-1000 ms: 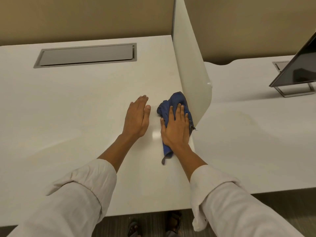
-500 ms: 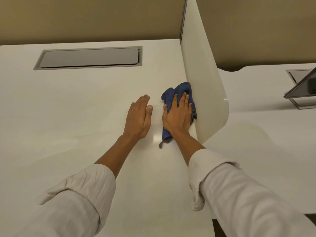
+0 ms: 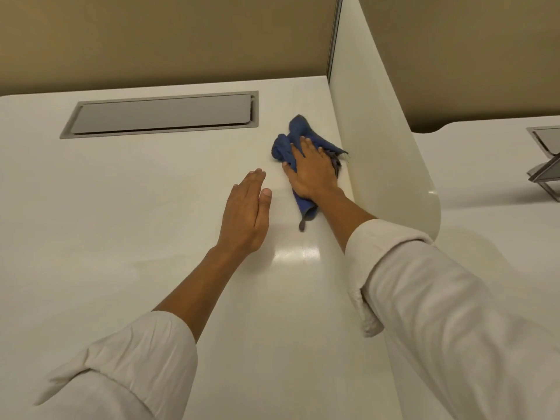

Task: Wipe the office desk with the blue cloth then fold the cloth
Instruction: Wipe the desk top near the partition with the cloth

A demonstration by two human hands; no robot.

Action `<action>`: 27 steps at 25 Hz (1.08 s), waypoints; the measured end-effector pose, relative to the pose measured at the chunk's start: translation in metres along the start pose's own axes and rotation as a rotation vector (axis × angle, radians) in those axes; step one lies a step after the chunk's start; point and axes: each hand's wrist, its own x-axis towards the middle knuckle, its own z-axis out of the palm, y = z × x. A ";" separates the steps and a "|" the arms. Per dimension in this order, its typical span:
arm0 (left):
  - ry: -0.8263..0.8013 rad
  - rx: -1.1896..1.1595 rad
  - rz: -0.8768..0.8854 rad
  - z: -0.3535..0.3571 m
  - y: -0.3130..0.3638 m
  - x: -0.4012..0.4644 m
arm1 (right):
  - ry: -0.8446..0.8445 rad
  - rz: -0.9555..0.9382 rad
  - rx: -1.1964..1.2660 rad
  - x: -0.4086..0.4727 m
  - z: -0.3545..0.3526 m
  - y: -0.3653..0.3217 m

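I see the right hand [image 3: 312,174] lying flat, fingers spread out, pressing down on the crumpled dark blue cloth [image 3: 298,137]; it is not closed around the cloth, just pushing on top of it. The cloth is soft and bunched up, with a thin tail sticking out below the wrist, and its frayed edge sits just beside the tall white divider panel [image 3: 381,140] with a rounded corner. The cloth lies on the far right part of the smooth white office desk [image 3: 121,222]. The left hand [image 3: 245,213] is open and flat on the desk, fingers together, holding nothing, a little to the left of the cloth and not touching it. Both arms wear rolled-up white cloth sleeves [image 3: 439,298]. The desk is shiny, and a bright patch of light shows near the right wrist. Farther back, a long grey metal flap [image 3: 163,116] is set flat into the desk top. Behind the desk stands a plain tan wall [image 3: 166,40]. Past the divider I see another white desk [image 3: 491,183] with a grey metal stand [image 3: 545,174] at the edge of the view.
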 end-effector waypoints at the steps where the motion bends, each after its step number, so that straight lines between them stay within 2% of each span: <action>1: 0.001 -0.003 0.003 -0.002 0.002 -0.002 | -0.027 -0.062 0.011 -0.006 0.002 -0.004; 4: 0.021 -0.020 0.036 -0.010 0.013 -0.003 | -0.087 -0.241 0.052 -0.038 0.010 -0.029; 6: 0.034 -0.029 0.044 -0.015 0.022 -0.005 | -0.045 -0.319 0.090 -0.072 0.011 -0.053; 8: 0.030 -0.046 0.025 -0.018 0.031 -0.011 | 0.000 -0.340 0.161 -0.109 0.015 -0.074; 11: -0.016 -0.019 0.001 -0.021 0.037 -0.029 | -0.069 -0.338 0.290 -0.171 0.018 -0.092; 14: -0.049 0.009 0.002 -0.029 0.036 -0.054 | -0.039 -0.516 0.259 -0.224 0.022 -0.098; 16: -0.063 0.008 -0.007 -0.034 0.036 -0.074 | -0.070 -0.566 0.244 -0.257 0.024 -0.101; 19: -0.090 0.021 -0.015 -0.039 0.035 -0.104 | -0.083 -0.506 0.185 -0.306 0.028 -0.093; 22: -0.109 0.022 -0.004 -0.042 0.038 -0.124 | -0.015 -0.273 0.141 -0.337 0.025 -0.068; 27: -0.098 0.013 0.010 -0.041 0.042 -0.129 | 0.075 0.038 0.077 -0.313 0.012 -0.032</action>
